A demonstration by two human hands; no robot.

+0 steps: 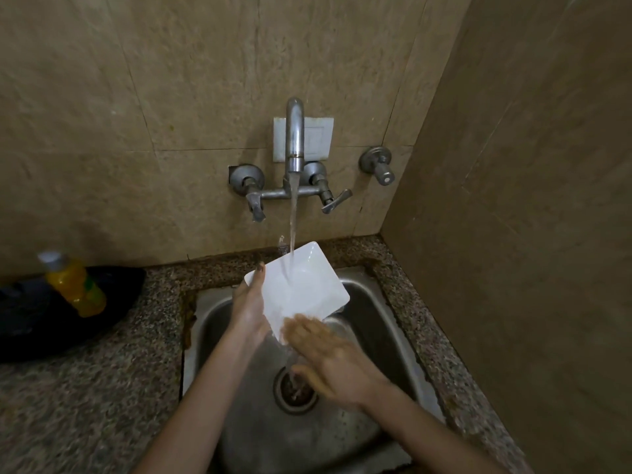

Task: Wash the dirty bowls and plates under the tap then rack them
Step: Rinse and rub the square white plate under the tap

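Rinsing a white square plate [301, 285] under the running tap [294, 138], held tilted over the sink [371, 323]. The left hand [248, 309] grips its left edge with a finger over the rim. The right hand [328, 354], fingers roughly straight and blurred, rubs the near corner. The plate is probably stiff, breakable and slick when wet, so grip it by the edges.

One plate [302, 285], one tap [294, 138], one bottle [74, 285], two hands [249, 313] [333, 359]

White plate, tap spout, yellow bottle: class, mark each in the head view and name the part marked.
white plate [314, 289], head view, wet inner face
tap spout [294, 138], head view, upright metal pipe
yellow bottle [77, 289], head view, yellow body below the cap
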